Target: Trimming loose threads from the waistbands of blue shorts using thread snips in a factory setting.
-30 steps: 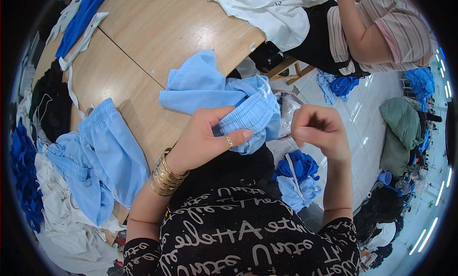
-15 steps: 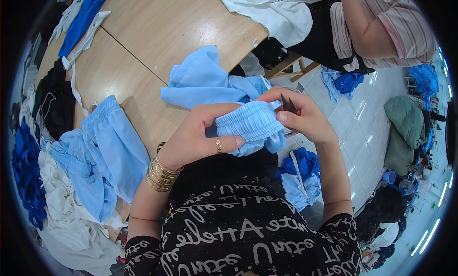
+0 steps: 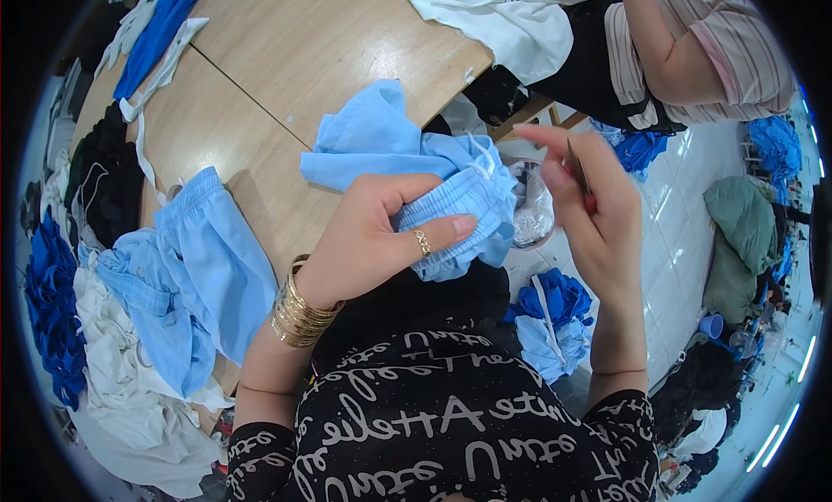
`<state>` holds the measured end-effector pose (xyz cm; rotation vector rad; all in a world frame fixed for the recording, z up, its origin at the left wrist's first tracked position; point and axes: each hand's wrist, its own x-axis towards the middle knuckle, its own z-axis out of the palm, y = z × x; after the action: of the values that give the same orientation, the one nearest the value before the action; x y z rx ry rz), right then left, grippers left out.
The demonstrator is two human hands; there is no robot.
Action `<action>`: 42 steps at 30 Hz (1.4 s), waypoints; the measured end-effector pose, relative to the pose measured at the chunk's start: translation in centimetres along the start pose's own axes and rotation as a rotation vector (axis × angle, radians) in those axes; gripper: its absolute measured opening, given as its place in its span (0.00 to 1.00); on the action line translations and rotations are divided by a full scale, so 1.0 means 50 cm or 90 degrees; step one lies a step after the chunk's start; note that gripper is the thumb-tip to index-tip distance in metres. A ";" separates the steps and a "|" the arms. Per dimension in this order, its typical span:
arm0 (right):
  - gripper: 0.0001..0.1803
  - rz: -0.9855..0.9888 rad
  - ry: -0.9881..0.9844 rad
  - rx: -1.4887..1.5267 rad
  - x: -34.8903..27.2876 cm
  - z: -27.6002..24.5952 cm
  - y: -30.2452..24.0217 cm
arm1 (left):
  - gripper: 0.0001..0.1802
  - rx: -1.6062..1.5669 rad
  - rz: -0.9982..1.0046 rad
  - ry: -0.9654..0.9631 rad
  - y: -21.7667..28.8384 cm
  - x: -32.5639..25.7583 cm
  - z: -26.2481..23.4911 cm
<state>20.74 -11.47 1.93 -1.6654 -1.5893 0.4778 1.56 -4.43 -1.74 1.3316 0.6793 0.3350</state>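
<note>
wooden table [image 3: 286, 60] carries piled clothing | light blue garment [image 3: 390, 146] drapes over table's near edge | left hand [image 3: 373, 242] fingers closed, gripping the garment's ribbed waistband [image 3: 451, 216] | right hand [image 3: 589, 207] beside waistband, fingers pinching small dark tool [image 3: 579, 168], apart from the cloth

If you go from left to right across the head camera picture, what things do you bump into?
Dark blue cloth pile → light blue shorts on the wooden table → gold bangles → left hand gripping the light blue garment → right hand with a small tool → green bundle.
</note>
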 end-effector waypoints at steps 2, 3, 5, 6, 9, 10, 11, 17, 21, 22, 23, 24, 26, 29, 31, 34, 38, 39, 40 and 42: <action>0.13 0.165 -0.154 0.054 -0.014 -0.018 -0.030 | 0.11 0.021 -0.007 0.016 0.005 -0.004 0.001; 0.14 0.146 -0.167 0.062 -0.022 -0.016 -0.035 | 0.11 -0.002 -0.008 0.025 0.008 -0.005 0.004; 0.14 0.116 -0.161 0.017 -0.033 -0.012 -0.035 | 0.11 -0.024 -0.008 0.032 0.012 -0.005 0.005; 0.14 0.086 -0.156 -0.028 -0.038 -0.010 -0.033 | 0.11 -0.013 -0.005 0.026 0.013 -0.005 0.004; 0.14 -0.011 -0.167 -0.077 -0.049 -0.005 -0.026 | 0.11 -0.013 0.005 0.037 0.009 -0.005 0.008; 0.14 -0.011 -0.167 -0.076 -0.050 -0.005 -0.028 | 0.11 -0.026 0.013 0.053 0.006 -0.006 0.011; 0.14 -0.005 -0.169 -0.081 -0.051 -0.004 -0.032 | 0.11 -0.026 0.012 0.053 0.004 -0.006 0.013; 0.14 0.024 -0.128 -0.032 -0.062 0.008 -0.042 | 0.12 0.015 0.032 0.074 0.001 -0.007 0.016; 0.14 -0.029 -0.145 -0.100 -0.062 0.008 -0.039 | 0.14 0.015 0.043 0.086 -0.004 -0.006 0.018; 0.14 -0.029 -0.146 -0.099 -0.062 0.009 -0.039 | 0.14 0.015 0.041 0.084 -0.005 -0.006 0.017; 0.13 -0.036 -0.143 -0.099 -0.062 0.009 -0.038 | 0.14 0.015 0.040 0.083 -0.003 -0.006 0.016; 0.13 -0.042 -0.139 -0.098 -0.062 0.010 -0.038 | 0.11 0.022 0.026 0.070 0.000 -0.006 0.013; 0.13 -0.043 -0.137 -0.106 -0.061 0.009 -0.040 | 0.11 0.028 0.012 0.057 0.001 -0.006 0.012; 0.13 -0.046 -0.132 -0.116 -0.060 0.009 -0.042 | 0.11 0.018 0.004 0.058 0.001 -0.007 0.012; 0.13 -0.048 -0.130 -0.118 -0.058 0.008 -0.045 | 0.11 0.026 0.008 0.058 0.001 -0.006 0.012; 0.13 -0.026 -0.165 -0.118 -0.053 0.004 -0.052 | 0.10 0.021 0.016 0.068 -0.002 -0.006 0.013; 0.13 -0.050 -0.153 -0.131 -0.055 0.009 -0.043 | 0.10 0.031 0.015 0.066 -0.002 -0.006 0.013; 0.13 -0.070 -0.138 -0.137 -0.056 0.011 -0.040 | 0.10 0.027 0.018 0.067 -0.001 -0.005 0.014; 0.13 -0.070 -0.138 -0.137 -0.056 0.010 -0.040 | 0.10 0.023 0.022 0.068 0.000 -0.005 0.014; 0.12 -0.069 -0.138 -0.136 -0.056 0.010 -0.040 | 0.10 0.025 0.020 0.066 0.000 -0.005 0.014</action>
<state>18.63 -14.17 2.44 -1.7177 -1.9369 0.4579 1.81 -5.10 -1.62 1.3701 0.7558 0.4209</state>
